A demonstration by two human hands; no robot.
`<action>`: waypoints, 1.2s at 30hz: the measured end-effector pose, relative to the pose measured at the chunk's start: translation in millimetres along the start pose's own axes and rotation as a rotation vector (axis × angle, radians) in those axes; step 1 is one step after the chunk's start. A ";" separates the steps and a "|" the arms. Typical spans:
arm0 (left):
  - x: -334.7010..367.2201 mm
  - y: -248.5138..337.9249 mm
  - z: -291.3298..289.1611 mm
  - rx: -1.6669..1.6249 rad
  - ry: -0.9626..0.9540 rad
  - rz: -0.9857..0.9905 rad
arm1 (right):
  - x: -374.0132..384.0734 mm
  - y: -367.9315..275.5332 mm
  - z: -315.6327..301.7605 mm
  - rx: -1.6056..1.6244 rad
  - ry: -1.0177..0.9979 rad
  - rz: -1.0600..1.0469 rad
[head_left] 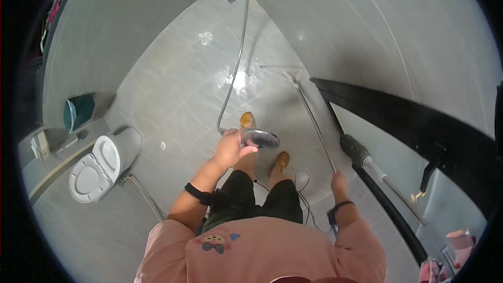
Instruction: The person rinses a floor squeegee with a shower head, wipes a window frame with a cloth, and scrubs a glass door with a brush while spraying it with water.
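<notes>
My left hand (229, 148) is closed round the handle of a round chrome shower head (262, 138), in front of my body. Thin streaks of water come from it towards the floor. A grey metal shower hose (238, 63) runs from the handle up past the top of the view. On the right, my right hand (339, 182) grips the upper end of a long metal pole (317, 126). The pole slants forward to the floor near the right wall; I cannot make out clearly what kind of head it has.
Wet grey floor tiles (194, 89) surround my feet in tan slippers (281, 161). A white toilet (107, 162) with its lid up stands at left. Beside the dark door frame (398, 115) at right leans a grey brush (356, 150). Thin cables (305, 199) hang near my legs.
</notes>
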State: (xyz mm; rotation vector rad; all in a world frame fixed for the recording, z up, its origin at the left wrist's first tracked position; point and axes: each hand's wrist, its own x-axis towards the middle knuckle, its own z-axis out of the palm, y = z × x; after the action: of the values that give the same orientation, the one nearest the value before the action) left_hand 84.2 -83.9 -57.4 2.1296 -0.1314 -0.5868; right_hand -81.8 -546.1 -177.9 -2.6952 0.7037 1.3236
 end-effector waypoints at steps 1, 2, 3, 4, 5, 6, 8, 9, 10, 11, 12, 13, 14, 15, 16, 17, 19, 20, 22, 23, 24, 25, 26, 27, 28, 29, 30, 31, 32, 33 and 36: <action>2.4 -7.4 -4.4 -0.012 -0.033 -0.003 | -5.8 31.8 5.0 -0.072 -0.015 0.014; 4.5 -16.7 -11.9 -0.026 -0.023 -0.001 | -2.4 45.4 7.8 -0.136 -0.033 0.029; 3.5 -22.8 -17.2 -0.020 0.014 -0.003 | 0.8 30.7 -7.7 -0.142 -0.029 0.016; 1.2 -32.6 -20.7 -0.022 0.057 -0.013 | 3.8 1.8 -33.7 -0.137 -0.066 0.069; 0.6 -38.6 -26.8 -0.032 0.072 -0.024 | 10.6 -33.6 -56.4 -0.130 -0.102 0.129; 1.3 -43.2 -35.9 -0.052 0.098 -0.056 | 29.1 -70.0 -65.7 -0.114 -0.073 0.058; 6.8 -47.1 -55.9 -0.088 0.122 -0.070 | 107.1 -93.1 -36.8 -0.162 0.018 -0.213; 12.0 -51.9 -61.6 -0.056 0.124 -0.057 | 146.6 -138.5 -29.6 -0.152 0.102 -0.199; 12.7 -57.3 -65.3 -0.017 0.141 -0.066 | 171.6 -200.2 -44.5 -0.262 0.198 -0.383; 21.3 -53.6 -67.0 -0.024 0.140 -0.057 | 201.2 -256.6 -68.8 -0.225 0.114 -0.282; 7.7 -52.2 -73.5 -0.074 0.164 -0.160 | 181.0 -341.6 -104.6 -0.087 0.187 -0.454; 12.5 -46.8 -76.6 -0.137 0.159 -0.203 | 192.8 -393.2 -137.5 -0.292 0.251 -0.598; 34.2 -43.6 -76.8 -0.142 0.144 -0.153 | 233.9 -406.3 -155.7 -0.134 0.383 -0.546; 35.2 -46.0 -76.1 -0.151 0.190 -0.175 | 235.8 -436.3 -177.2 -0.133 0.380 -0.569; 21.4 -47.0 -81.3 -0.156 0.242 -0.229 | 207.8 -472.9 -198.7 -0.094 0.311 -0.558; 14.4 -43.7 -87.0 -0.121 0.272 -0.254 | 181.6 -487.7 -209.8 -0.063 0.248 -0.515; 14.4 -43.8 -89.1 -0.141 0.272 -0.240 | 190.6 -427.6 -190.6 -0.094 0.169 -0.563; 19.7 -42.5 -90.6 -0.162 0.267 -0.231 | 189.2 -378.8 -169.8 0.085 0.156 -0.515; 4.7 -41.9 -95.5 -0.205 0.279 -0.329 | 120.9 -320.3 -165.7 0.102 -0.177 -0.393; 11.4 -38.6 -96.3 -0.214 0.275 -0.310 | 119.4 -254.5 -153.9 -0.008 -0.121 -0.375; 12.2 -38.7 -96.1 -0.216 0.282 -0.320 | 100.8 -210.5 -148.0 0.016 -0.069 -0.336; 12.4 -38.2 -98.5 -0.259 0.289 -0.330 | 78.0 -184.4 -148.2 -0.069 -0.010 -0.310; 9.0 -38.9 -99.7 -0.268 0.300 -0.341 | 54.5 -180.0 -158.1 -0.077 -0.046 -0.265; 5.9 -38.9 -102.1 -0.316 0.351 -0.345 | 38.6 -183.9 -167.2 -0.083 -0.080 -0.220; 6.2 -38.8 -104.8 -0.365 0.400 -0.339 | 53.6 -183.3 -160.9 -0.091 -0.075 -0.226; 6.4 -41.0 -109.1 -0.369 0.409 -0.337 | 76.8 -186.9 -148.4 -0.145 -0.040 -0.299; 0.2 -43.0 -107.1 -0.390 0.446 -0.372 | 92.3 -185.5 -141.2 -0.209 -0.016 -0.380; -10.5 -42.7 -102.8 -0.406 0.490 -0.421 | 100.4 -233.4 -148.9 -0.102 -0.053 -0.237; -7.4 -37.2 -106.5 -0.414 0.508 -0.418 | 130.5 -265.9 -152.8 -0.090 -0.035 -0.306; -1.9 -29.0 -114.3 -0.466 0.523 -0.398 | 155.8 -303.5 -157.5 -0.100 0.115 -0.437; -9.4 -12.2 -124.8 -0.610 0.588 -0.406 | 162.9 -433.3 -215.7 -0.100 0.105 -0.528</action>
State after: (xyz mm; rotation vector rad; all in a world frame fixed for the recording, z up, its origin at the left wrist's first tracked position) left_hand 131.4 19.3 -3.0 1.6395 0.7303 -0.1625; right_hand 346.4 -272.6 -229.2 -2.7570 -0.0831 1.1076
